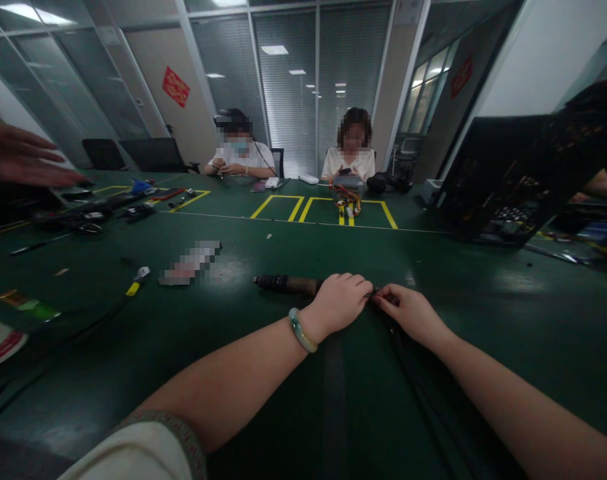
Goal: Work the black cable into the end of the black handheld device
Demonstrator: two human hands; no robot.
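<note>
A long, dark, stick-shaped electric screwdriver (pixel 289 285) lies across the green table, its narrow tip pointing left. My left hand (pixel 339 301), with a jade bangle at the wrist, is closed over its rear part and hides that section. Just to the right, the fingertips of my right hand (pixel 407 311) are pinched together at the rear end, where a black cable (pixel 406 360) appears to join the tool. The exact spot under the fingertips is too small and dark to make out. From there the cable trails down toward the table's near edge.
Left lie a cable with a yellow-tagged plug (pixel 133 288), a blurred flat item (pixel 190 265) and several tools (pixel 138 207). Another person's hand (pixel 28 157) reaches in at far left. Two people sit opposite, near a wired box (pixel 347 190). A black computer case (pixel 493 180) stands right.
</note>
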